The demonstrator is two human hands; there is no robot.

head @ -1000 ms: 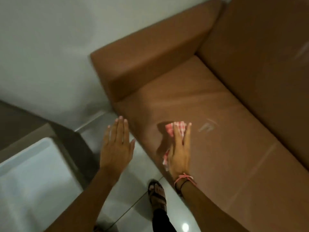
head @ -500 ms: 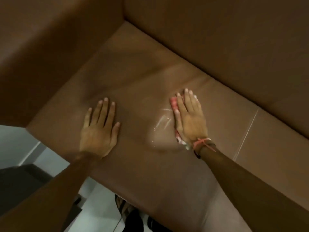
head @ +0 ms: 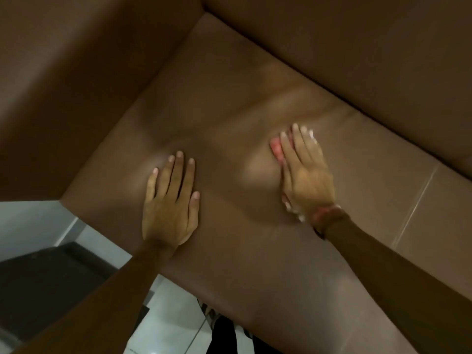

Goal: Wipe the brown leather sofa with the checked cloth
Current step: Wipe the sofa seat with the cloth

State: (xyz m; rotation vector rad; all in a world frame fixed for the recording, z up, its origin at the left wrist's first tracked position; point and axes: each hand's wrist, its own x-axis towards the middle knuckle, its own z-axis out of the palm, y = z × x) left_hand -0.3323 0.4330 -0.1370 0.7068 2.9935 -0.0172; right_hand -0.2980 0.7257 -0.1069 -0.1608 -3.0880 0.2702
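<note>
The brown leather sofa [head: 229,103] fills most of the view, with its armrest at the left and backrest at the top right. My right hand [head: 305,169] lies flat on the seat cushion, pressing the red and white checked cloth [head: 277,149] under its palm; only the cloth's edges show by the fingers and the wrist. My left hand [head: 171,198] rests flat on the seat to the left, fingers spread, holding nothing. The right hand is blurred.
A seam [head: 413,205] between seat cushions runs to the right of my right hand. White floor tiles [head: 168,318] and a dark low piece of furniture [head: 51,282] lie at the lower left beyond the seat's front edge. My foot shows at the bottom.
I have leaned in over the seat. My left hand went from the air onto the cushion. My right hand slid the cloth further in toward the backrest, and the wet streaks are gone.
</note>
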